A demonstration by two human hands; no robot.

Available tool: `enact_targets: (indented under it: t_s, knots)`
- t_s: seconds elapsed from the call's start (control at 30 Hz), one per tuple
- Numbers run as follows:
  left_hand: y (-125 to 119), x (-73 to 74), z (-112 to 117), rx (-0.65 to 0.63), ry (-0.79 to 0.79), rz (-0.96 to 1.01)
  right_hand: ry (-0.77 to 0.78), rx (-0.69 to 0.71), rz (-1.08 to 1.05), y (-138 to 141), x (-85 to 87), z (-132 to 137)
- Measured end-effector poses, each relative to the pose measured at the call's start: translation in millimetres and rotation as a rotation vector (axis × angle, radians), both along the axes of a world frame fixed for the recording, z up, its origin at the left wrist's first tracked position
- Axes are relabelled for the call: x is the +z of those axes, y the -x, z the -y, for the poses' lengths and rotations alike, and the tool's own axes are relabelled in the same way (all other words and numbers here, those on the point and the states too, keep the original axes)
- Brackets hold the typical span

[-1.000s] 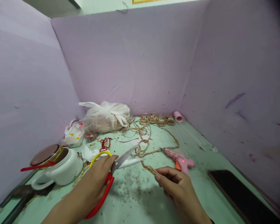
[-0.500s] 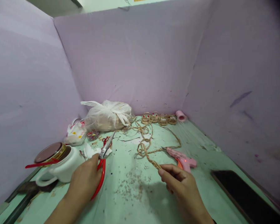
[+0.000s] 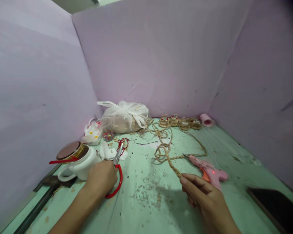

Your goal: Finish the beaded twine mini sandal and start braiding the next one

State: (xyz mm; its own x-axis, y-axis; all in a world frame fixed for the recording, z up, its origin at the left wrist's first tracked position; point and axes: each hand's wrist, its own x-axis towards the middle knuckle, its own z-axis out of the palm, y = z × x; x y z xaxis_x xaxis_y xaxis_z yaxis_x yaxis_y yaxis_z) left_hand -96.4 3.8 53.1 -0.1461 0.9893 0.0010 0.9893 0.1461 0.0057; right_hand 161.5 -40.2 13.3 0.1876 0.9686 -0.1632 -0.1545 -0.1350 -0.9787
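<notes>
My left hand (image 3: 102, 177) is closed over a pair of red-handled scissors (image 3: 117, 156), blades pointing away from me; one red handle loop shows beside the fingers. They are low over the table, and whether they rest on it I cannot tell. Between thumb and fingers of my right hand (image 3: 202, 195) is the end of a braided twine cord (image 3: 172, 164). From there the cord runs away from me into loose loops on the table. Just beyond the right hand lies a pink glue gun (image 3: 210, 169) with a red light on it.
At the left stand a white teapot-like mug (image 3: 88, 162), a gold-rimmed round lid (image 3: 70, 150) and a hammer (image 3: 41, 206). A white plastic bag (image 3: 124, 117), several small twine baskets (image 3: 184, 124) and a pink roll (image 3: 206, 120) line the back. A dark phone (image 3: 275, 208) lies right.
The view has turned left, so things appear farther right. The scissors sit a little lower, still at my left hand. My right hand keeps hold of the cord's end.
</notes>
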Motion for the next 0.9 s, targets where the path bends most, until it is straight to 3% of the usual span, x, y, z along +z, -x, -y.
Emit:
enact_targets:
  t_s: [0.17,0.27,0.37,0.47,0.53,0.57,0.63,0.67,0.77,0.9]
  knots:
    - [-6,8.7,-46,0.014,-0.262,0.146,0.026,0.002,0.005,1,0.0,2]
    - [-5,7.9,-76,0.087,-0.374,0.256,0.048,-0.009,-0.020,1,1.3,3]
    - [-7,11.4,-84,0.148,-0.471,0.328,0.049,-0.016,-0.057,0,2.9,2]
    - [-25,17.9,-65,0.082,-0.454,0.412,0.065,0.004,-0.133,0,5.6,1]
    - [-46,19.1,-42,-0.025,-0.292,0.520,0.128,0.054,-0.245,1,7.1,2]
    - [-58,17.9,-28,-0.086,-0.154,0.605,0.168,0.086,-0.312,2,7.5,2]
    - [-78,12.1,0,-0.173,0.296,0.938,0.231,0.150,-0.417,4,7.2,4]
    - [-86,7.9,12,-0.178,0.408,1.041,0.247,0.180,-0.448,5,6.6,5]
    - [-99,-5.3,40,-0.210,0.441,1.199,0.228,0.275,-0.474,10,4.1,9]
    - [-103,-15.7,52,-0.291,0.336,1.410,0.142,0.393,-0.476,19,1.1,13]
